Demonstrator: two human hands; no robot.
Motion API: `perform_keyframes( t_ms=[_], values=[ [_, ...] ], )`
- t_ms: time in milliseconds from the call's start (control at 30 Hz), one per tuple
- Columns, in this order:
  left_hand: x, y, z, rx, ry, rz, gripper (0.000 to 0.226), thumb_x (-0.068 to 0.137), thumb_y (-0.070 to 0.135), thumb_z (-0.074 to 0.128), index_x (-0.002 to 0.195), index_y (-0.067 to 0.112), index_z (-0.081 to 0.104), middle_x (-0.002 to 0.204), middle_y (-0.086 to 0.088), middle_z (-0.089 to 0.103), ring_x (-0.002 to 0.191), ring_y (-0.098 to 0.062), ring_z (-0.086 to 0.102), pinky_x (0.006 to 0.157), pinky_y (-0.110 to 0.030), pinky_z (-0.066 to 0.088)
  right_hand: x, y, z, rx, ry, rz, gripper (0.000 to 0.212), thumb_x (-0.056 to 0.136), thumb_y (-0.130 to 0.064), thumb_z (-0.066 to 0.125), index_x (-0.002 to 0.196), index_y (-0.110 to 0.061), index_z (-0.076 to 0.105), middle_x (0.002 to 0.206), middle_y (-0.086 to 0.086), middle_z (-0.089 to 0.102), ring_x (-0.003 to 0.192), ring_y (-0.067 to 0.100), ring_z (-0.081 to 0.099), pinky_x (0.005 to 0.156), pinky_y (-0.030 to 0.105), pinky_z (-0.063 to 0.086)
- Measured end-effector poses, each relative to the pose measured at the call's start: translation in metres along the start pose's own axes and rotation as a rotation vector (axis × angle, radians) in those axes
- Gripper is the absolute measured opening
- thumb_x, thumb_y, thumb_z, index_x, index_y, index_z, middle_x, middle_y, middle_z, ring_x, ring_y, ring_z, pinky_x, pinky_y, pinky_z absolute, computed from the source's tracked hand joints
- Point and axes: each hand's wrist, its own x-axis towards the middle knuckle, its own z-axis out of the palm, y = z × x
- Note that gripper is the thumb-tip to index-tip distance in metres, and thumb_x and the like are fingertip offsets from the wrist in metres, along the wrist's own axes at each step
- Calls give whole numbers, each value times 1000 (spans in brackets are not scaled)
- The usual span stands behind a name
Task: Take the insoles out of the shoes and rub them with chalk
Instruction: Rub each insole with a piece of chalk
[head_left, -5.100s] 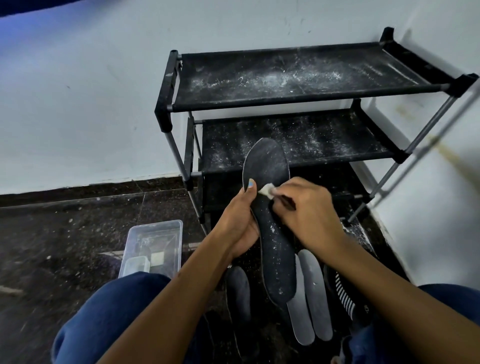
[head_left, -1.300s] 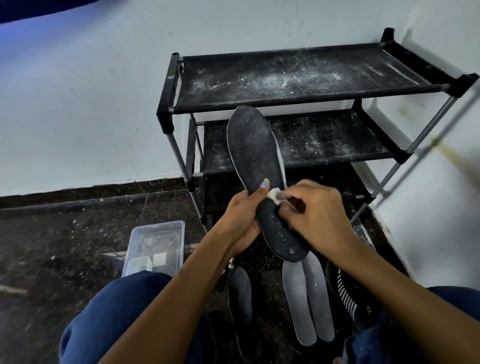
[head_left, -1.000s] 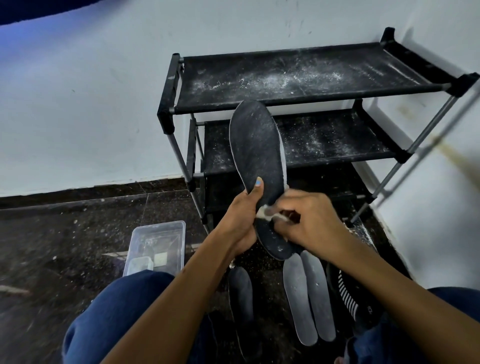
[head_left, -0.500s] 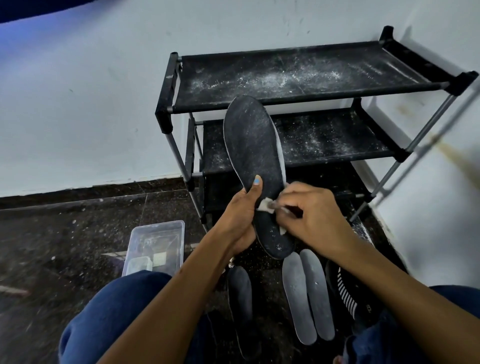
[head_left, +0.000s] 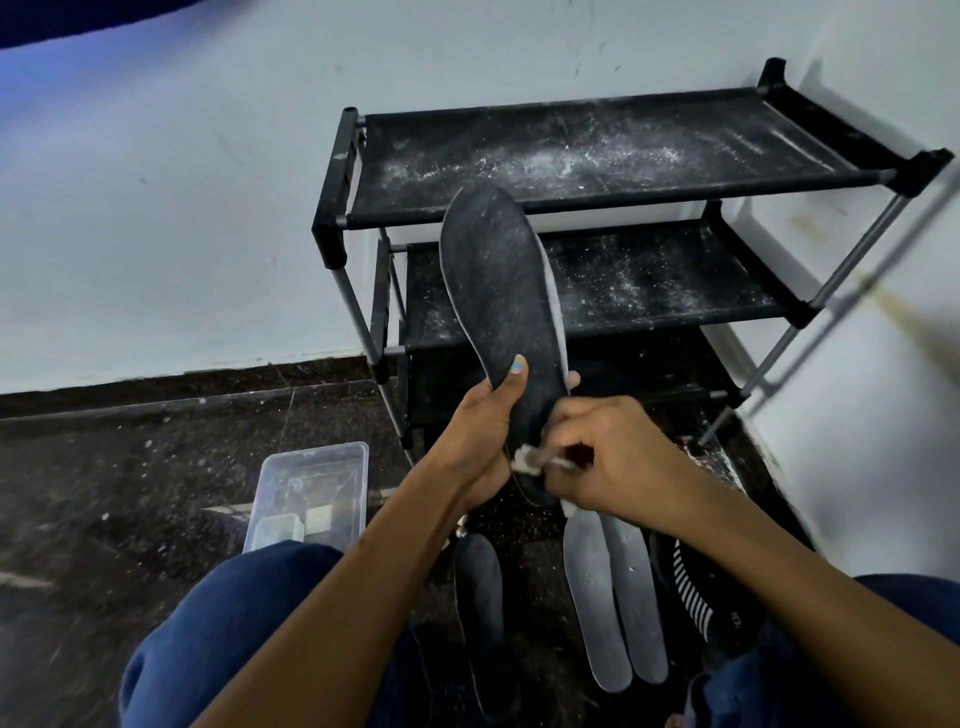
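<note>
My left hand grips a dark, chalk-dusted insole near its heel end and holds it upright, toe up, in front of the rack. My right hand pinches a small white piece of chalk against the insole's lower part. On the floor below lie two grey insoles side by side and a dark insole to their left. A black shoe with white stripes sits at the right, partly hidden by my right forearm.
A black three-shelf shoe rack, dusted with white powder, stands against the pale wall. A clear plastic box sits on the dark speckled floor to the left. My knees in blue trousers fill the bottom of the view.
My right hand has slid the chalk down the insole towards its heel end. The left hand holds the insole in about the same place as half a second ago.
</note>
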Motion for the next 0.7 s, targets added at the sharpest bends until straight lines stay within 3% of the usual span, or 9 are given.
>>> perform_keyframes(
  t_ms=[67, 167, 200, 267, 333, 467, 633, 700],
  values=[
    [1, 2, -1, 7, 3, -3, 37, 100, 33, 37, 113, 6, 60, 113, -14, 68, 99, -22, 68, 81, -35, 58, 0, 2, 0, -8, 0, 12, 12, 66, -5, 72, 74, -13, 75, 77, -2, 66, 68, 8, 61, 67, 23, 50],
    [0, 3, -1, 32, -8, -5, 41, 99, 35, 40, 115, 2, 60, 113, -15, 67, 96, -22, 67, 83, -35, 57, 0, 5, 0, -37, 228, 24, 6, 71, -1, 70, 75, -5, 73, 79, 2, 64, 81, 15, 65, 82, 34, 53],
    [0, 3, -1, 37, -17, -7, 41, 99, 33, 42, 115, 0, 61, 110, -15, 68, 94, -22, 68, 81, -33, 57, 0, 5, 0, -48, 286, 29, 7, 72, 0, 70, 76, -4, 73, 80, 2, 64, 84, 14, 65, 81, 33, 53],
    [-1, 1, -1, 45, -30, -13, 39, 98, 28, 45, 115, -4, 60, 106, -16, 68, 90, -21, 69, 76, -30, 57, 0, 5, 1, -64, 333, 38, 8, 72, 1, 70, 77, -4, 73, 80, 0, 63, 80, 2, 59, 75, 17, 50],
    [-1, -1, -2, 39, -34, -15, 36, 99, 26, 43, 113, -2, 61, 103, -15, 69, 87, -19, 69, 73, -29, 57, 0, 3, -1, -48, 282, 28, 8, 70, 2, 71, 74, -5, 72, 78, -2, 63, 76, -6, 51, 72, 2, 38],
    [0, 0, -3, 42, -42, -37, 36, 101, 30, 36, 112, 10, 63, 107, -9, 71, 95, -18, 69, 73, -30, 58, 0, 0, -3, -22, -10, -37, 11, 63, -1, 71, 67, -12, 72, 70, -3, 63, 61, 6, 54, 58, 19, 43],
    [1, 2, -1, 83, -36, -14, 36, 101, 33, 35, 110, 14, 65, 99, -4, 72, 84, -13, 70, 69, -27, 57, 1, 5, -4, -26, 184, 8, 8, 69, -1, 69, 71, -8, 72, 73, -3, 59, 63, 14, 58, 59, 26, 47],
    [2, 1, 0, 80, -25, -25, 36, 101, 32, 34, 111, 14, 63, 104, -5, 71, 89, -13, 70, 69, -27, 58, -1, 4, -1, -44, 90, -19, 9, 68, -3, 70, 72, -10, 72, 75, -4, 62, 64, 11, 58, 60, 24, 47]
  ],
)
